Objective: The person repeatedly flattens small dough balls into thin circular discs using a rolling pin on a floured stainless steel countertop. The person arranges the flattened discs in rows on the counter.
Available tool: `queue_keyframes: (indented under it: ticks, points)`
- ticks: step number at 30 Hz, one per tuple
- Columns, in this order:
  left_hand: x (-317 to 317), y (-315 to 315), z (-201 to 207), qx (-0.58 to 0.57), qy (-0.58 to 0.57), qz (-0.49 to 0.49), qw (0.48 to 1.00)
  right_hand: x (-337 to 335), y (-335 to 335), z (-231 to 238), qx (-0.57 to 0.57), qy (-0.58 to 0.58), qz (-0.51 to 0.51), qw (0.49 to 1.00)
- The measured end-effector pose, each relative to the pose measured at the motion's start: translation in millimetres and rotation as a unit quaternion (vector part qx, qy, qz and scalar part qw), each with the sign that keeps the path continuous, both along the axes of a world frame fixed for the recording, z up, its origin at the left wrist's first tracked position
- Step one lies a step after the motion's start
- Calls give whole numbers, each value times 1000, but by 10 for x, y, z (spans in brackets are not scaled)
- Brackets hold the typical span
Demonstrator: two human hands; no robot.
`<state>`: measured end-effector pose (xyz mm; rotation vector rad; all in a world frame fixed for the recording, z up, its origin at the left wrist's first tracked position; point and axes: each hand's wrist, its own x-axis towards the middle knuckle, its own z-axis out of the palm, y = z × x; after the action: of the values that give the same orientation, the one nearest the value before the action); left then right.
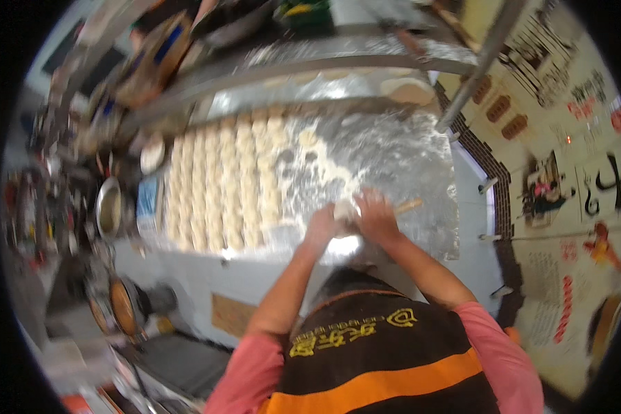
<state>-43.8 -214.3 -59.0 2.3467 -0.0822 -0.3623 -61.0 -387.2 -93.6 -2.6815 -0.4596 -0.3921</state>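
At the near edge of the floury metal worktop [407,148], my two hands work close together. My left hand [320,228] grips the edge of a small pale piece of dough [343,209], its fingers partly hidden. Over the wooden rolling pin [408,205] lies my right hand [376,214], with one end of the pin sticking out to its right. Blur hides the exact finger contact. To the left, several rows of shaped pale dough pieces [224,186] cover the worktop. One loose dough piece [308,138] lies in scattered flour farther back.
A metal bowl [109,207] and a blue-and-white package [147,203] stand left of the dough rows. Behind the worktop runs a metal rail [310,69], with a post [479,69] at the back right. A printed wall [552,186] rises on the right.
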Motion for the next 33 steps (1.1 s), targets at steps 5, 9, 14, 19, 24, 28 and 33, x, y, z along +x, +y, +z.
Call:
queue_keyframes:
  ticks: [5, 9, 14, 19, 24, 28, 33]
  points:
    - [137, -29, 120, -5, 40, -62, 997, -612, -452, 150, 27, 83, 82, 993]
    - [701, -128, -125, -58, 60, -26, 996, -674, -652, 232, 22, 55, -3, 998]
    - [1811, -521, -139, -167, 24, -8, 986, -503, -947, 107, 35, 37, -92, 994]
    - [2776, -1145, -184, -393, 30, 24, 919, -410, -1007, 152, 38, 58, -113, 991]
    - [3710, -1797, -348, -512, 79, 28, 855, -368, -1026, 238, 24, 101, -165, 981]
    - [4389, -1750, -1208, -424, 48, 113, 897, -329, -1024, 231, 39, 80, -180, 980]
    - [4588, -1946, -1413, -164, 28, 99, 981, -329, -1031, 228, 42, 111, -218, 969]
